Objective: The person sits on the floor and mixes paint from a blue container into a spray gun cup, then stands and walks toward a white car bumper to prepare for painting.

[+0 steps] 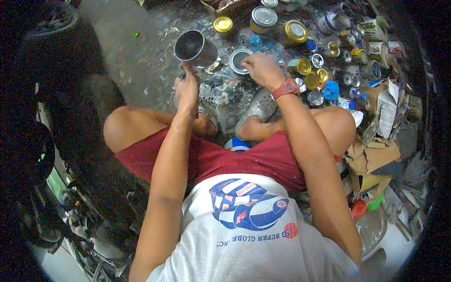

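Note:
My left hand (pixel 187 90) is closed around the lower side of an open metal can (pixel 206 52), thumb up against its wall. The can tilts so that its mouth faces me, and its inside looks dark. To the right of it, my right hand (pixel 264 70) has its fingers bent together on the right edge of a round grey can lid (pixel 233 63) with a pale rim. Whether the lid sits on a can below or is free, I cannot tell. A gold-lidded can (pixel 223 24) stands just beyond both hands.
Several paint cans stand at the right, among them a large silver-lidded can (pixel 264 18) and a gold-rimmed can (pixel 295 31). A blue crumpled piece (pixel 330 90) lies near them. Torn cardboard (pixel 376 157) is by my right knee. The floor (pixel 136 56) is paint-stained.

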Tool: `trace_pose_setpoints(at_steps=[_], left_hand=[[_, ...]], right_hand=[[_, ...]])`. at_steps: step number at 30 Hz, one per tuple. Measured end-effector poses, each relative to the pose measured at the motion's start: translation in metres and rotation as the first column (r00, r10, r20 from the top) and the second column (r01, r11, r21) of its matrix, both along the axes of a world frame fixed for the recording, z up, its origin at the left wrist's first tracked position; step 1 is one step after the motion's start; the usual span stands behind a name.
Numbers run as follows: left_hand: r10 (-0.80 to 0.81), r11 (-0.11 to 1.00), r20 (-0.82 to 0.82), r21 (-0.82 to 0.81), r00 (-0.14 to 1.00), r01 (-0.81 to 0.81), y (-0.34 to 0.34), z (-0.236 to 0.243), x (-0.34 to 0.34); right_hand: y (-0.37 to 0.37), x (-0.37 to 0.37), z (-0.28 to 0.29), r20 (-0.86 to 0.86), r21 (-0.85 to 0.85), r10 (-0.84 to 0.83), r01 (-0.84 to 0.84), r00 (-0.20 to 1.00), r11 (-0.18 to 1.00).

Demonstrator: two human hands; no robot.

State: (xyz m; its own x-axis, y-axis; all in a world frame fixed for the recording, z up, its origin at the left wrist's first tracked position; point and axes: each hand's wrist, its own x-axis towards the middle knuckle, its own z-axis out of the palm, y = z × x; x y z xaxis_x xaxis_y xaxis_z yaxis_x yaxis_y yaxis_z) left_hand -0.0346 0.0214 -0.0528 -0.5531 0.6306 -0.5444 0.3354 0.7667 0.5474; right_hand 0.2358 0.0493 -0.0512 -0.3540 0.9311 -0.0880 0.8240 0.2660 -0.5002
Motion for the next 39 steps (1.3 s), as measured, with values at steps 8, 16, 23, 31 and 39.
trace_pose_setpoints(at_steps=[8,16,23,31,39], left_hand=[[-0.028,0.999,0.065,0.02,0.997,0.027,0.007,0.036,0.013],[0.003,0.999,0.109,0.051,0.994,-0.008,0.004,0.022,-0.001],[0.083,0.978,0.008,0.19,0.996,-0.083,-0.01,-0.066,-0.007],[-0.056,0.997,0.05,0.051,0.997,0.054,-0.028,-0.168,-0.017],[-0.089,0.987,0.176,0.151,0.98,0.062,-0.017,-0.199,-0.008]], right_hand=[[0.007,-0.006,-0.005,0.036,0.054,-0.036,0.034,0.999,0.998],[0.007,-0.011,0.011,0.049,-0.035,-0.073,0.075,0.996,0.997],[-0.001,-0.007,-0.01,-0.039,0.134,-0.098,0.102,0.994,0.986],[0.002,-0.008,0.004,-0.016,0.179,-0.188,0.188,0.982,0.966],[0.006,-0.001,0.007,0.076,0.175,-0.212,0.196,0.974,0.965]])
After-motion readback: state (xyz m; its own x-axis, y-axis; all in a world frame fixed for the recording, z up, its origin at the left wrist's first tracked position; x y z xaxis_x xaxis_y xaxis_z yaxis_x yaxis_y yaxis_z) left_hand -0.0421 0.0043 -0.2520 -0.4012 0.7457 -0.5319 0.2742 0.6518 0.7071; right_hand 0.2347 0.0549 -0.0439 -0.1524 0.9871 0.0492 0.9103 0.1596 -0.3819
